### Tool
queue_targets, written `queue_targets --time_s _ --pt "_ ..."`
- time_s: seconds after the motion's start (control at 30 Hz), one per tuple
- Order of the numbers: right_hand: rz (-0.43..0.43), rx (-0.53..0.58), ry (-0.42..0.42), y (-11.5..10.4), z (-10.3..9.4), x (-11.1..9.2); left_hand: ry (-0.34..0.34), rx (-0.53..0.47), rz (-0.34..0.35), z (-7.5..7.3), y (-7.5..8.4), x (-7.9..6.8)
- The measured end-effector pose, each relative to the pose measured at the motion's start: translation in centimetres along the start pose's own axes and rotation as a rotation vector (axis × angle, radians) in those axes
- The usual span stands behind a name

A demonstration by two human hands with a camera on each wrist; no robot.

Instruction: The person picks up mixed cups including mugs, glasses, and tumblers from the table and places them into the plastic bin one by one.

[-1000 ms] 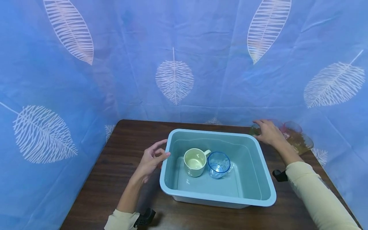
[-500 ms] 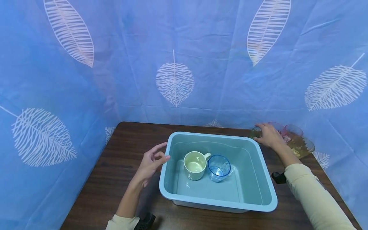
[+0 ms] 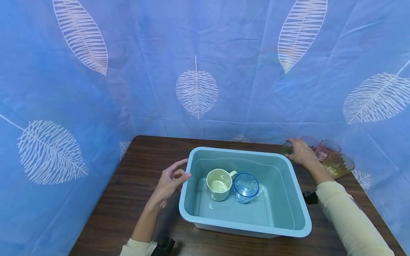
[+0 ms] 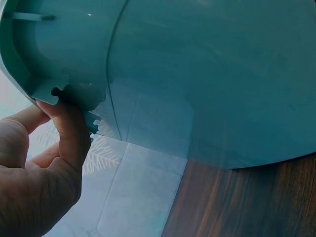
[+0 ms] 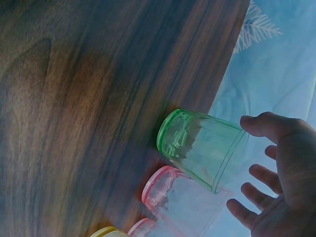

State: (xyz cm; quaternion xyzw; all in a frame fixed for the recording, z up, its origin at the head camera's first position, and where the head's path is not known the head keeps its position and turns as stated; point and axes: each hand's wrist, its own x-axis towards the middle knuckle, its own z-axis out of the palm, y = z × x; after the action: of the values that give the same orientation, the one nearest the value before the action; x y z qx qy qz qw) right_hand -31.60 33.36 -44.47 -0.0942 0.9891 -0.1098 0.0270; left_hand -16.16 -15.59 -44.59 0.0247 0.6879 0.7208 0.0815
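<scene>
A light-blue basin (image 3: 246, 225) holds a pale green mug (image 3: 216, 195) and a clear cup with a blue rim (image 3: 246, 195), side by side. My left hand (image 3: 170, 182) grips the basin's left rim; the left wrist view shows thumb and finger at its edge. At the far right, my right hand (image 5: 291, 173) is beside a clear green glass (image 5: 197, 148). Its thumb reaches the glass's rim, though contact is hard to judge. The other fingers are spread apart and not closed round it. In the head view this hand covers part of the green glass.
Two pink glasses and a yellow glass (image 3: 338, 165) stand close by the green one; the nearer pink glass (image 5: 185, 200) is directly beside it. A dark wooden table (image 3: 128, 192) carries everything. Blue leaf-patterned cloth (image 3: 153, 85) hangs behind the table.
The head view has shifted slightly. My left hand keeps its place on the basin's rim, and my right hand stays at the green glass with little visible movement.
</scene>
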Motion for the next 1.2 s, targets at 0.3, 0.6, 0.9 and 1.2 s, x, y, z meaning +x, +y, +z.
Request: queue_targets --time_s 0.3,0.6,0.9,1.2 --pt "0.024 0.004 -0.022 0.8 0.8 0.2 -0.004 -0.003 0.009 -0.1 -0.2 0.0" --pt "0.035 -0.010 -0.040 1.1 1.3 0.8 -0.004 -0.005 0.017 -0.1 0.0 -0.1" --pt "0.042 -0.034 -0.059 1.3 1.4 1.1 -0.004 -0.010 0.007 0.0 0.1 -0.2" --pt "-0.012 0.033 -0.053 2.0 1.0 1.3 -0.004 -0.004 0.010 0.0 0.1 -0.2"
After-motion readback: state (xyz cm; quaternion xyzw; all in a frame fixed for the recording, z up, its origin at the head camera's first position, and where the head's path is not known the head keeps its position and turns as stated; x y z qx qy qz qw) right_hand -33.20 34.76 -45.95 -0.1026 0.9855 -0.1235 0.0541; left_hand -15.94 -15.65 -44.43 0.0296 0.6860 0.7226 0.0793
